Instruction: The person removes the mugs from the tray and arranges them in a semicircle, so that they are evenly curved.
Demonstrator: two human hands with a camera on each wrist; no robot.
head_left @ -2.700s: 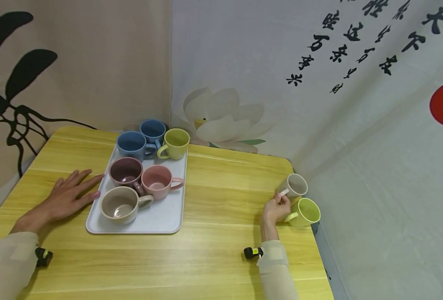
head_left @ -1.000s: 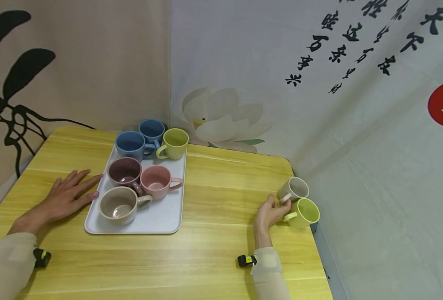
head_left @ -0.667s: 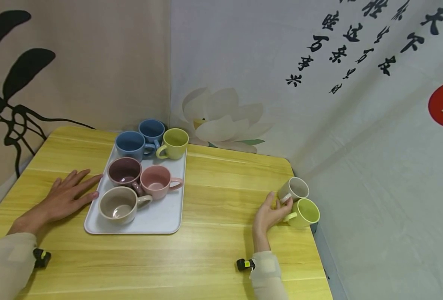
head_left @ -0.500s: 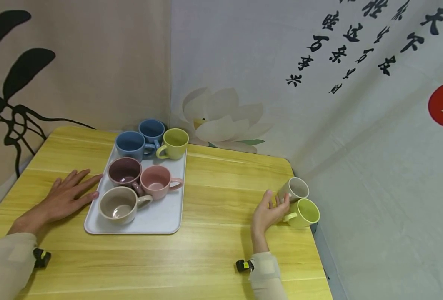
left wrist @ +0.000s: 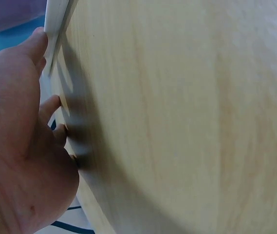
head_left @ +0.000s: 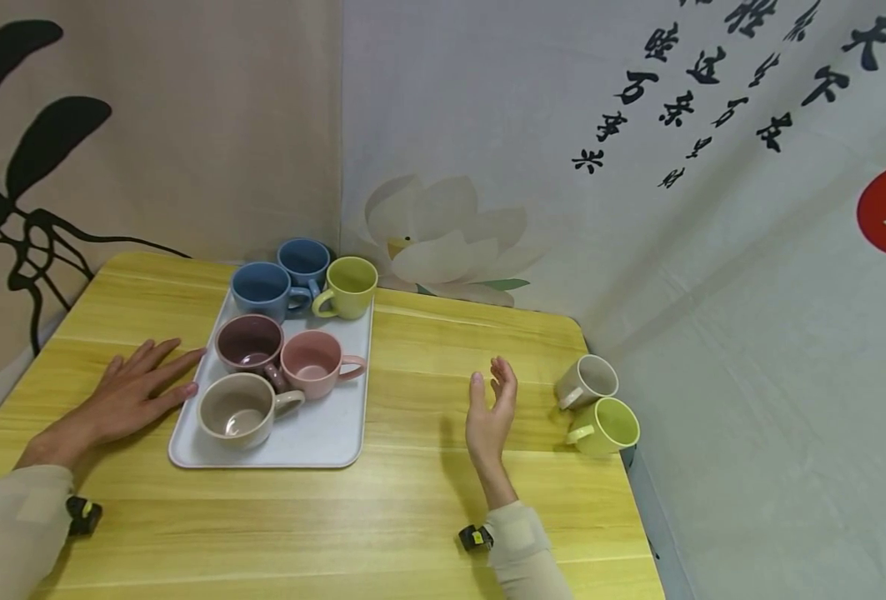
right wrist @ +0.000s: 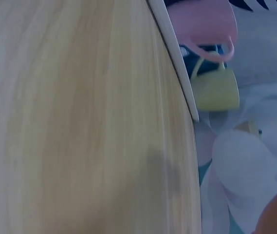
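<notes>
Your left hand [head_left: 142, 396] lies on the desk [head_left: 427, 517] with its fingers spread, index finger and thumb meeting the left edge of the white tray [head_left: 330, 442]. Your right hand [head_left: 491, 421] hangs over the desk between that tray and two mugs at the right, its thumb upright and well apart from the loosely bent fingers. Those two, an off-white mug [head_left: 588, 379] and, nearer you, a lime mug [head_left: 611, 425], stand upright close together by the desk's right edge; you can't tell whether they touch. On the tray you have a beige mug [head_left: 234, 417] in front, a purple mug [head_left: 247, 346] and a pink mug [head_left: 315, 371] behind it, then two blue mugs [head_left: 262, 292] and a yellow-green mug [head_left: 352, 292] at the far end.
</notes>
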